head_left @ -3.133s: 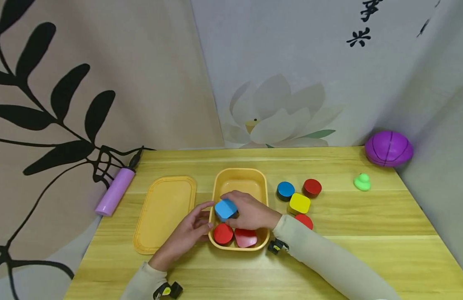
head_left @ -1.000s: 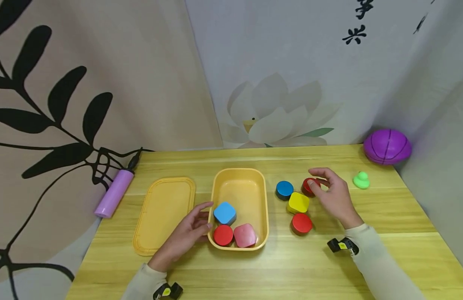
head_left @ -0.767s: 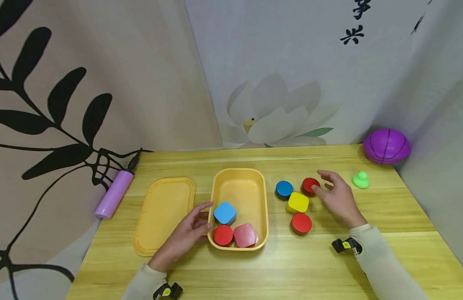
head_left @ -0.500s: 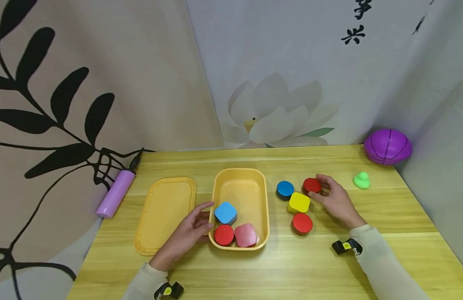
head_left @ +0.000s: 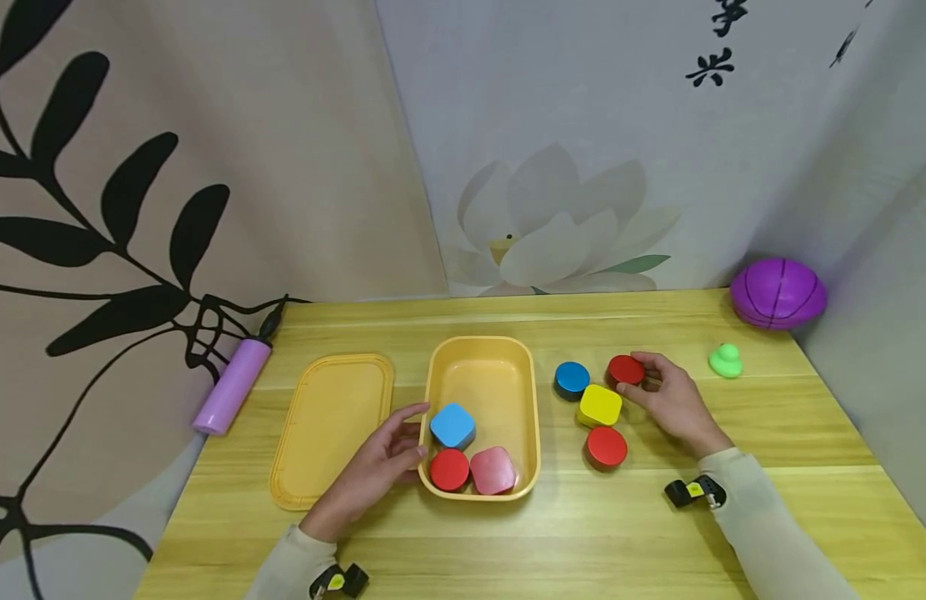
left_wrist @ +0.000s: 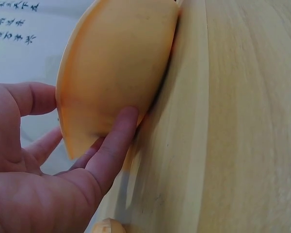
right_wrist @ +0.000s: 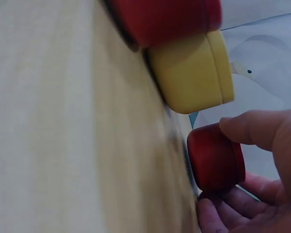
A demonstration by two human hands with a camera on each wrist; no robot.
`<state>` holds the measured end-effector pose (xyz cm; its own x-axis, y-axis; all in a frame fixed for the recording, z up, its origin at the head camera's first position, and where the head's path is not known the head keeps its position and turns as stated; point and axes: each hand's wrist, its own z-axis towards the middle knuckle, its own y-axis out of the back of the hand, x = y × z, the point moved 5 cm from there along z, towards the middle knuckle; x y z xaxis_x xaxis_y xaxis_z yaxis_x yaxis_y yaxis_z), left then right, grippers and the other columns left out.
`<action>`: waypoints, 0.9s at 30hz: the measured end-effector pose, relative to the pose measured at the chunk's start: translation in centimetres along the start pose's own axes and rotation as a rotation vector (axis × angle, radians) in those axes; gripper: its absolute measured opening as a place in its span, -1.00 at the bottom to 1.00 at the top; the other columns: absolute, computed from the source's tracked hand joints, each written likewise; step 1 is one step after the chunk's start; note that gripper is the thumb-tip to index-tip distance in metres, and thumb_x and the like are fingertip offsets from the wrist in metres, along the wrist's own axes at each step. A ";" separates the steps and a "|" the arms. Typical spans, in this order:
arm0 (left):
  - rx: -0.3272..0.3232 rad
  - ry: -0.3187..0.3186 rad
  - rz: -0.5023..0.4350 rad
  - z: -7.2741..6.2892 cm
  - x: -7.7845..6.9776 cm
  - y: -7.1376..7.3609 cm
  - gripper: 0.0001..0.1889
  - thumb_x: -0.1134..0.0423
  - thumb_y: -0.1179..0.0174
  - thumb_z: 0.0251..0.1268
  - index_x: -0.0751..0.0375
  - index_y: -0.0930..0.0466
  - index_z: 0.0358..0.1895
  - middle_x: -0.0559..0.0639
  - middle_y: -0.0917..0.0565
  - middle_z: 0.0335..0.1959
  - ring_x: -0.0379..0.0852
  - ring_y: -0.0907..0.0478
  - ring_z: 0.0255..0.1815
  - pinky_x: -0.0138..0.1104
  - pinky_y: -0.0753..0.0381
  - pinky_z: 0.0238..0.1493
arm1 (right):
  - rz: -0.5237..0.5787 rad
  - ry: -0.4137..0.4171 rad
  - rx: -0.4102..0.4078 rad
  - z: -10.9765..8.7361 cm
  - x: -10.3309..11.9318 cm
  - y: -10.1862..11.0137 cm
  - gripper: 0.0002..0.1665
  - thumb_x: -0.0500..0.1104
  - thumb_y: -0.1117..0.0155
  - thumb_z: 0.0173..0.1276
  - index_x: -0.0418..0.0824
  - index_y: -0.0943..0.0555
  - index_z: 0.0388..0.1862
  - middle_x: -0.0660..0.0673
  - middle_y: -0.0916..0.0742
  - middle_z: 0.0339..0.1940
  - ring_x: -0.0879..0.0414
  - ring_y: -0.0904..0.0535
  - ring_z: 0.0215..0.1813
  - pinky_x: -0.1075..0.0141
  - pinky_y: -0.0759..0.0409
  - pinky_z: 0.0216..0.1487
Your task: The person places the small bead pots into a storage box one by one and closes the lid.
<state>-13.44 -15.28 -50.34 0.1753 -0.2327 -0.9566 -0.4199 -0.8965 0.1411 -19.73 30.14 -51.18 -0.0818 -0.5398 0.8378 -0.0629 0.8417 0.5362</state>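
In the head view my left hand (head_left: 376, 467) is at the left wall of a yellow plastic box (head_left: 536, 417). In the left wrist view its fingertips touch the rim and its thumb lies along the outer wall. The box holds a light blue squarish container (head_left: 452, 426), a red round container (head_left: 449, 470) and a pink squarish container (head_left: 493, 471). My right hand (head_left: 676, 404) pinches another small red round container (head_left: 625, 370) between thumb and fingers, low at the table in the right wrist view (right_wrist: 216, 158). Beside it are a yellow squarish container (head_left: 601, 406), a blue round container (head_left: 572, 380) and a red round container (head_left: 606, 448).
A flat yellow lid (head_left: 331, 429) lies left of the box. Farther left is a purple cylinder (head_left: 233, 385) with a black top. At the right stand a small green toy (head_left: 726, 361) and a purple ball (head_left: 778, 293) by the back corner of the wooden table (head_left: 778, 433).
The right hand has let go of the light blue container inside the box and moved right, and its fingers have closed on the far red round container. The left hand has stayed at the box.
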 end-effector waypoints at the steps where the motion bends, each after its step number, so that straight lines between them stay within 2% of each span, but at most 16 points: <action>1: 0.001 0.002 0.000 0.0 0.0 0.0 -0.34 0.21 -0.18 0.60 -0.15 -0.20 0.65 0.34 -0.42 0.42 0.16 -0.54 0.33 -0.06 -0.77 0.05 | 0.007 -0.002 -0.002 0.0 0.0 0.1 -0.08 0.05 -0.42 0.51 -0.33 -0.26 0.63 -0.42 -0.54 0.45 -0.33 -0.53 0.43 -0.14 -0.49 0.47; 7: 0.002 0.005 0.003 0.0 0.1 0.1 -0.35 0.20 -0.19 0.60 -0.17 -0.21 0.64 0.33 -0.42 0.42 0.15 -0.54 0.33 -0.06 -0.76 0.06 | 0.041 0.001 -0.014 -0.2 0.4 1.0 -0.07 0.11 -0.43 0.49 -0.28 -0.27 0.62 -0.35 -0.56 0.44 -0.24 -0.53 0.44 0.14 -0.57 0.41; 10: 0.001 0.007 0.002 0.0 0.2 0.1 -0.35 0.19 -0.19 0.60 -0.19 -0.21 0.64 0.32 -0.42 0.42 0.14 -0.54 0.32 -0.05 -0.76 0.06 | 0.065 0.022 -0.035 -0.2 1.0 1.4 -0.09 0.09 -0.43 0.49 -0.28 -0.29 0.61 -0.33 -0.57 0.43 -0.20 -0.51 0.44 0.41 -0.62 0.29; 14: 0.003 0.006 0.000 -0.1 0.2 0.2 -0.35 0.20 -0.19 0.60 -0.18 -0.21 0.64 0.32 -0.42 0.43 0.15 -0.54 0.32 -0.05 -0.77 0.06 | 0.083 0.077 -0.057 -0.3 2.3 1.7 -0.12 0.02 -0.45 0.48 -0.30 -0.31 0.60 -0.34 -0.57 0.44 -0.21 -0.52 0.42 0.66 -0.57 0.11; 22: -0.001 0.003 0.009 0.0 0.1 0.2 -0.35 0.19 -0.19 0.60 -0.19 -0.20 0.64 0.31 -0.42 0.43 0.14 -0.54 0.31 -0.06 -0.76 0.04 | 0.082 0.164 -0.051 -1.0 6.4 1.5 -0.14 -0.05 -0.46 0.47 -0.30 -0.33 0.60 -0.32 -0.57 0.45 -0.21 -0.51 0.43 0.60 -0.59 0.17; 27: 0.003 -0.001 0.007 0.0 0.1 0.2 -0.35 0.20 -0.18 0.60 -0.18 -0.20 0.64 0.32 -0.42 0.42 0.15 -0.55 0.30 -0.06 -0.77 0.04 | 0.062 0.209 -0.003 -1.1 8.5 0.1 -0.15 -0.05 -0.48 0.45 -0.22 -0.36 0.61 -0.26 -0.62 0.41 -0.16 -0.54 0.39 0.21 -0.64 0.33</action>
<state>-13.53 -15.44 -50.41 0.1716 -0.2387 -0.9558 -0.4236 -0.8938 0.1472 -19.35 25.70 -43.90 0.1228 -0.4742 0.8718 -0.0609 0.8732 0.4835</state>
